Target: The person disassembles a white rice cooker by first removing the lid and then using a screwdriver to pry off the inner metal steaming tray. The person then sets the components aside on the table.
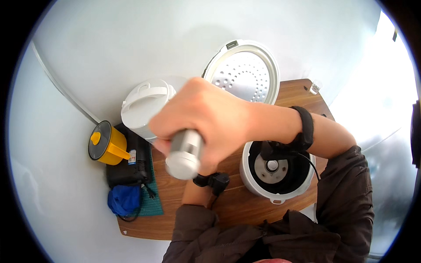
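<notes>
Going across from the left edge of the worktop (169,186), there's a yellow jug (115,142), then a white lidded cooker (139,117) by the back edge. In front of that, held up above the left half, is a grey-and-white cylinder (184,154). Looks hard and stiff, probably not heavy, and that smooth shell could get slippery, so I'd grip round the grey middle, clear of the white end. The right hand (206,118) has its fingers curled tight round it. Left hand (211,168) is mostly hidden underneath, can't tell what its fingers are doing. Open cooker (251,183) sits nearer the right edge.
</notes>
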